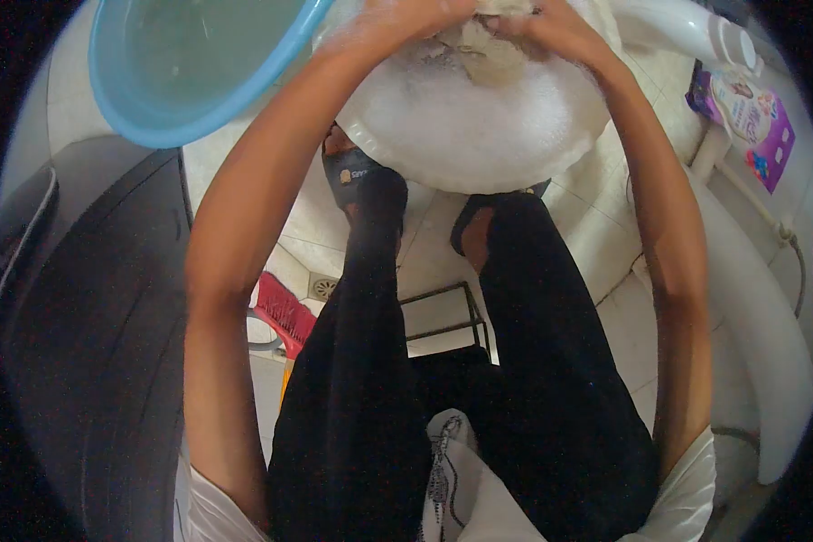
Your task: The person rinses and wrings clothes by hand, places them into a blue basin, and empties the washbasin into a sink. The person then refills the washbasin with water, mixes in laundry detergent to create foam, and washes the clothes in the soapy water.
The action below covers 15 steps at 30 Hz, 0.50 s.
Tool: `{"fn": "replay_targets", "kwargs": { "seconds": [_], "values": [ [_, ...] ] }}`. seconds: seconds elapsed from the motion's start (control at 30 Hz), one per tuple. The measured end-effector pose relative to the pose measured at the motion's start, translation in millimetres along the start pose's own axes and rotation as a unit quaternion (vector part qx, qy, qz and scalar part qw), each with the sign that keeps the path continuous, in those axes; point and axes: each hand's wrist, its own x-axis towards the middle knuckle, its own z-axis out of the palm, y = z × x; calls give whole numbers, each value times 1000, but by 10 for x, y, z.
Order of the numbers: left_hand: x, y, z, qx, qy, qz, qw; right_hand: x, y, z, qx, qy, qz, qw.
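A white basin with a scalloped rim [479, 185] sits between my feet, full of white suds. Wet beige cloth [483, 59] is bunched up over the foam at the top edge of the view. My right hand [551, 25] is closed on the cloth, fingers curled into its folds. On the other side, my left hand [429, 13] also grips the cloth, though the frame's top edge cuts part of it off. Foam clings to my left wrist.
A light blue tub [167, 131] of cloudy water stands at the upper left. A red brush [285, 316] lies near a floor drain [323, 287]. A purple packet [754, 126] and white pipes [686, 32] are at the right. A black-framed stool [443, 294] shows between my legs.
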Motion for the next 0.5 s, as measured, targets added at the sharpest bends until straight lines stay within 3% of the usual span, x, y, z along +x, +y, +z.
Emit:
{"fn": "replay_targets", "kwargs": {
  "seconds": [0.03, 0.07, 0.1, 0.17, 0.23, 0.3, 0.37, 0.4, 0.43, 0.47, 0.5],
  "values": [
    [26, 114, -113, -9, -26, -13, 1000, -177, -107, -226, 235, 38, 100, 966],
    [62, 110, -129, -9, -27, -13, 1000, -283, -171, -365, 455, 74, 194, 866],
    [103, 82, -139, -63, -52, -1, 997, -324, -163, -398, 455, 74, 195, 866],
    [128, 113, -184, -116, -77, 9, 990, -391, -130, -423, 492, 89, 101, 860],
    [94, 210, -216, -66, -168, -38, 983, -397, -83, -302, 520, 84, 88, 846],
    [52, 149, -197, -4, -214, -7, 977, -439, -45, -273, 546, 80, 76, 831],
    [4, 23, -221, 58, -260, 25, 963, -565, -66, -368, 455, 110, 100, 878],
    [-34, -32, -277, 65, -281, 66, 955, -609, -79, -408, 457, 110, 100, 877],
    [-64, -68, -318, 73, -300, 108, 945, -653, -89, -454, 470, 89, 168, 862],
    [-58, -55, -390, 73, -300, 107, 945, -697, -95, -510, 479, 66, 234, 843],
    [-18, -21, -514, 88, -289, 116, 946, -742, -147, -621, 478, 67, 234, 844]
  ]
}}
